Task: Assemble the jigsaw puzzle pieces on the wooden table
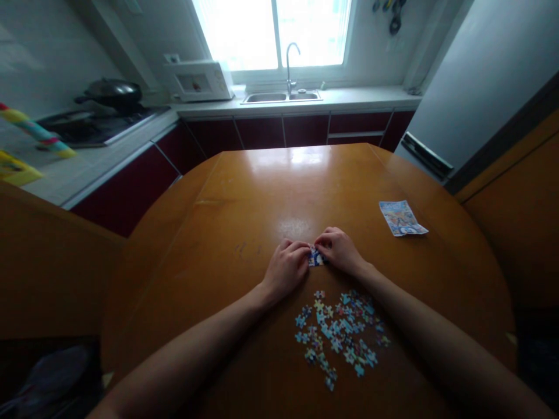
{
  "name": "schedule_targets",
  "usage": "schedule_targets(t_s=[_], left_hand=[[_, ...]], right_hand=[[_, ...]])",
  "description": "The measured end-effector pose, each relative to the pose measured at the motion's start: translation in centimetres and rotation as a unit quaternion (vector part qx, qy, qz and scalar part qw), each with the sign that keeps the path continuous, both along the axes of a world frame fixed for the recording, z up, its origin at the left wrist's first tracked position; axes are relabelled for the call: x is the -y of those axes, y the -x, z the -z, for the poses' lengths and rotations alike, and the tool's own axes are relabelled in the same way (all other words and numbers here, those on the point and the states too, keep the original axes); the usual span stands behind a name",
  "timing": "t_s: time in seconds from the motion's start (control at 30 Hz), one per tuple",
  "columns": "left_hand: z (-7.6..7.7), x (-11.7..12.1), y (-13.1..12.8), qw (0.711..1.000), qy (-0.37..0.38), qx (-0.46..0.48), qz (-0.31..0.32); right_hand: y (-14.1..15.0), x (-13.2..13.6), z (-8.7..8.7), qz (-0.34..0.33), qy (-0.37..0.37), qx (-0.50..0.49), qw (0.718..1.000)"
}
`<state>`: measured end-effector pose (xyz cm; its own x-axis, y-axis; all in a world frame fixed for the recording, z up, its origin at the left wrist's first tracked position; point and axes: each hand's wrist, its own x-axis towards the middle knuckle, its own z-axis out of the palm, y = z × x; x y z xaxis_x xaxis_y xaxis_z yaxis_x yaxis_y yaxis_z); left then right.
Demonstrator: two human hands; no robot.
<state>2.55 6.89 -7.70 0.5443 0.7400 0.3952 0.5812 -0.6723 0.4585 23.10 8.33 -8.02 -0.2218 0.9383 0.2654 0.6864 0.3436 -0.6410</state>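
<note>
A small joined patch of jigsaw puzzle pieces [316, 258], blue and white, lies on the wooden table between my two hands. My left hand [286, 266] rests at the patch's left edge, its fingers bent together and gripping there. From the right, my right hand [339, 250] pinches the patch near its upper right edge; the fingers hide part of it. Any single piece under the fingertips is too small to make out. Closer to me, a scattered heap of loose jigsaw pieces [345, 327], mostly light blue with some yellow and pink, lies between my forearms.
A creased picture sheet [400, 218] lies on the table [262, 192] to the right. Beyond the table, a counter carries a sink [266, 98], a white microwave [198, 80] and a stove with a dark pan [112, 92]. A fridge [476, 75] stands at the right.
</note>
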Motion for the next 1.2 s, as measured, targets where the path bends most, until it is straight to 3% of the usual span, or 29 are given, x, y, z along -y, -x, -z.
schedule_targets(t_s=[0.3, 0.43, 0.7, 1.07, 1.2], left_hand=[[0.1, 0.1, 0.0, 1.0, -0.001, -0.016, -0.017], [0.1, 0.1, -0.1, 0.999, -0.009, -0.019, -0.046], [0.4, 0.1, -0.1, 0.997, -0.028, -0.05, -0.043], [0.4, -0.2, 0.0, 0.998, 0.027, -0.034, -0.041], [0.3, -0.2, 0.0, 0.997, 0.024, -0.058, -0.036]], right_hand=[[-0.8, 0.2, 0.4, 0.02, -0.021, -0.086, 0.996], [-1.5, 0.6, 0.6, -0.001, -0.047, -0.065, 0.997], [-1.6, 0.7, 0.8, -0.05, -0.062, 0.011, 0.997], [-1.3, 0.7, 1.0, -0.029, -0.058, -0.013, 0.998], [-1.6, 0.4, 1.2, 0.031, -0.079, -0.079, 0.993]])
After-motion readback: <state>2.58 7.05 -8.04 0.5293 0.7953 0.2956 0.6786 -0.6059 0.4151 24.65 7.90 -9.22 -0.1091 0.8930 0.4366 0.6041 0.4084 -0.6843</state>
